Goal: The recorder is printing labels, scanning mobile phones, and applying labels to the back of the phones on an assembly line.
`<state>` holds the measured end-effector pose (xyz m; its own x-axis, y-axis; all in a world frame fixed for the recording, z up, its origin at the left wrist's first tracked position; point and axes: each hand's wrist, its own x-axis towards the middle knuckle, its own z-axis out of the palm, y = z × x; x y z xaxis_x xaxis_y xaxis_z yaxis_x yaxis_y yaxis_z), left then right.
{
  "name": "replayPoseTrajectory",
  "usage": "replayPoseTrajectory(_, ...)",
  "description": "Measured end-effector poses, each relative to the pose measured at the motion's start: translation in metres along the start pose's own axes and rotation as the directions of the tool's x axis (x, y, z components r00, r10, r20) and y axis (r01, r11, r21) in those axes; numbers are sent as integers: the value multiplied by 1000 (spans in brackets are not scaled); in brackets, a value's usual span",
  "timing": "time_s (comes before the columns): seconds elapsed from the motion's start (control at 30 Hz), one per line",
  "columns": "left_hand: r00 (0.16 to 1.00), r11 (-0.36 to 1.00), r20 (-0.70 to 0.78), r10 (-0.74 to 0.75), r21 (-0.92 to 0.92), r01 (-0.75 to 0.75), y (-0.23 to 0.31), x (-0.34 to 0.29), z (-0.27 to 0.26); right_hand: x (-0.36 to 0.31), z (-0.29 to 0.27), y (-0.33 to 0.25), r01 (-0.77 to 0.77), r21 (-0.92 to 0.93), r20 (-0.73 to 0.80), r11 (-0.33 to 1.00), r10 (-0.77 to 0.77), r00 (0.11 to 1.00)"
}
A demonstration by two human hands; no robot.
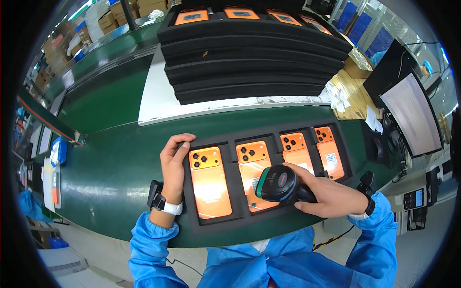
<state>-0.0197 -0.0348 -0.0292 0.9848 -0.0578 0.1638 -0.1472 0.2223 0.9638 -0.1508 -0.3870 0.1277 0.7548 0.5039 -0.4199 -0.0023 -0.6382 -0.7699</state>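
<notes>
A person in blue sleeves is working at a green surface (105, 177). The right hand (329, 194) is grasping a black and green scanner (278, 183), with its fingers wrapping around the handle. The scanner is pointing to the left and covering part of the second phone (252, 168); whether it is touching that phone, one cannot tell. The left hand (174, 158) is bending its fingers and touching the far left corner of a black tray (231, 165); one cannot tell if it is gripping the tray or just resting there. The tray is lying on the surface, right in front of the person, and four orange phones are sitting in it in a row, with their backs facing up. The first phone (211, 192) is lying nearest the left hand. The third phone (297, 151) is partly hiding behind the right hand and the scanner. The fourth phone (331, 158) is showing a white label. Behind the tray, a tall black stack (254, 62) is standing on a white board (161, 98). A screen (413, 115) is glowing on the right.
</notes>
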Motion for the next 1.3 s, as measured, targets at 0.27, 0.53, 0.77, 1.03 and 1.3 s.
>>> replayPoseTrajectory(0.27, 1000, 1000, 23, 18, 14, -19, -3, 1, 20, 47, 26, -28, 190, -30, 31, 981, -189, 981)
replayPoseTrajectory(0.53, 990, 991, 92, -104, 99, 94, 18, -16, 8, 2, 3, 5, 165, 28, -148, 986, -160, 976)
replayPoseTrajectory(0.77, 982, 981, 82, -170, 108, 161, 26, -14, 22, -92, -55, 75, -29, 336, -641, 941, 251, 726)
replayPoseTrajectory(1.03, 985, 965, 101, -143, 236, 116, 36, -7, 25, -102, -87, 225, -223, 93, -794, 970, 207, 571)
replayPoseTrajectory(1.3, 969, 954, 153, -193, 261, 149, 38, 16, 27, -70, -119, 214, -311, -102, -811, 945, 102, 576)
